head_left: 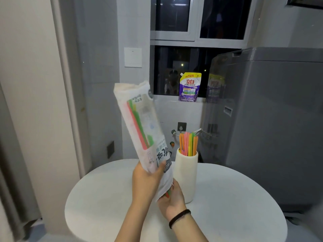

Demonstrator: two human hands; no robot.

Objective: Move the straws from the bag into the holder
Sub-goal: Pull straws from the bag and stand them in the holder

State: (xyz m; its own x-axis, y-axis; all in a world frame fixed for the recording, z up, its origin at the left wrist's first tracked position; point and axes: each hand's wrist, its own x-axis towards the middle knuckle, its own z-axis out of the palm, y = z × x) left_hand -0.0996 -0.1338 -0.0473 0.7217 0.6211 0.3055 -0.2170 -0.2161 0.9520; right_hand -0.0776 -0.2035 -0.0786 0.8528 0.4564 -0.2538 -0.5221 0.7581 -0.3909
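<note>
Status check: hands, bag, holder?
Left hand grips bag mid-body, tilted up. Right hand at bag's lower open end, on straw tips. Holder upright on table, part-filled. Nothing in the way.

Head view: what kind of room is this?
Probably a home laundry or balcony nook: a grey washing machine on the right, a purple detergent pouch on the sill of a dark window, and a small round white table.
</note>
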